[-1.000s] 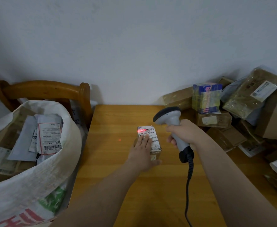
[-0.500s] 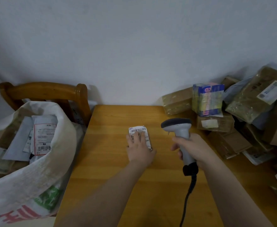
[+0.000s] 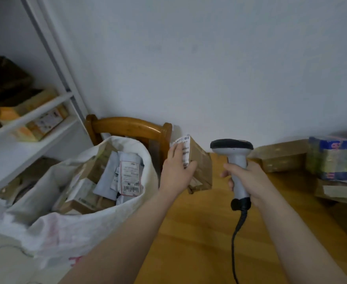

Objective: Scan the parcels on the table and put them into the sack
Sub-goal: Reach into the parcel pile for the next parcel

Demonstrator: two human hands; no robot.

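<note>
Bare wooden table (image 3: 209,232) lay between the forearms, its left edge against the white sack (image 3: 76,226), whose open mouth was crowded with labelled packets. The left hand (image 3: 175,173) gripped a small brown parcel (image 3: 201,167), tilted above that edge just right of the sack's rim, its fingers hiding part of the label; the right hand (image 3: 248,179) curled round the upright scanner (image 3: 235,158) beside it. Beyond, the piled parcels (image 3: 283,156) by the wall were blurred and cut off at the right.

Sack (image 3: 98,212) left of table (image 3: 199,232); chair (image 3: 127,128) behind sack.
</note>
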